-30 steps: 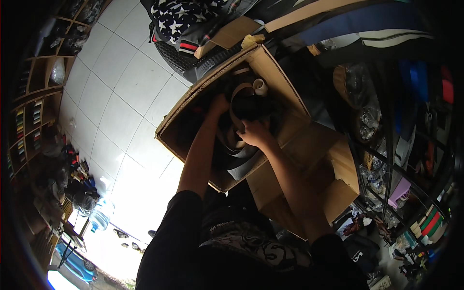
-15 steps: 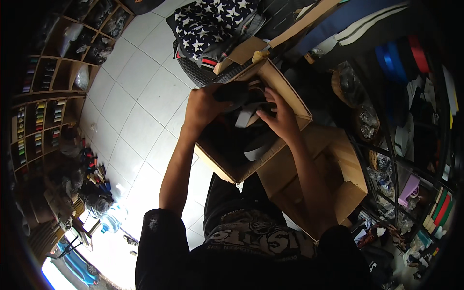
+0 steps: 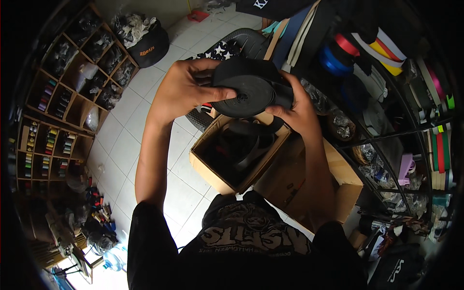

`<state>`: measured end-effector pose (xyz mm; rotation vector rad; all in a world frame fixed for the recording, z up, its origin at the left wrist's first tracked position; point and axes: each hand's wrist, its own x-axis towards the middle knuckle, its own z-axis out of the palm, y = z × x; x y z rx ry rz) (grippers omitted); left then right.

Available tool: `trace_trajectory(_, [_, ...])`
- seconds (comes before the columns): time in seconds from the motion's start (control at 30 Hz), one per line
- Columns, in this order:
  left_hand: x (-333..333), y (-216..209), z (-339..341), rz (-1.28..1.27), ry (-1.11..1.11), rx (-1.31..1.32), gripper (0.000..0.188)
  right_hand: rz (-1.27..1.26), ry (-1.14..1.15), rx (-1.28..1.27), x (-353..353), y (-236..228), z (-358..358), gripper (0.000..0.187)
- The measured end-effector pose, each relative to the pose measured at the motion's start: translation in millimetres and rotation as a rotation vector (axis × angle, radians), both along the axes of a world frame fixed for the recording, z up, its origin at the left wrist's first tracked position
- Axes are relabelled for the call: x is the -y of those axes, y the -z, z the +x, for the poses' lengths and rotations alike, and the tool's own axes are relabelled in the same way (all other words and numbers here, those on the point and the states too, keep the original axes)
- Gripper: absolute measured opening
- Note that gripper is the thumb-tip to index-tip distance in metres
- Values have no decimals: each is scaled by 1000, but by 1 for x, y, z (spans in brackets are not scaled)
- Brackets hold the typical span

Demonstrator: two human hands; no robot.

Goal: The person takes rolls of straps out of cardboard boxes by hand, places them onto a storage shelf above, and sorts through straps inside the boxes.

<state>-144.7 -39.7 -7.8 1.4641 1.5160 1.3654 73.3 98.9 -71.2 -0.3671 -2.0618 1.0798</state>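
A thick roll of black webbing (image 3: 246, 92) is held up above an open cardboard box (image 3: 205, 166). My left hand (image 3: 186, 89) grips its left side, the thumb lying across the coiled face. On the other side my right hand (image 3: 297, 106) is closed round the roll's edge, thumb at the lower right. Part of the fingers of both hands is hidden behind the roll. Inside the box, dark strips and rolls lie in shadow and are hard to make out.
A second open cardboard box (image 3: 345, 191) stands at the right. Shelves (image 3: 411, 133) with ribbon rolls and plastic bags line the right side. Thread spools fill a wooden cubby shelf (image 3: 53, 116) at the left. A black chair (image 3: 241, 41) with star-patterned cloth stands beyond the box.
Both hands have risen out of the cardboard box, bringing up the roll of black webbing. The view has tilted up, showing more of the far floor and shelves.
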Motion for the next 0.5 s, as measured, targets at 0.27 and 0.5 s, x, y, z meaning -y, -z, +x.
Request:
trace_trajectory(0.27, [16, -36, 10, -40, 111, -152, 55, 472, 64, 238, -6, -84, 77, 61])
trace_trajectory(0.5, [36, -30, -12, -140, 27, -264, 58, 667, 215, 510, -33, -149, 139, 63])
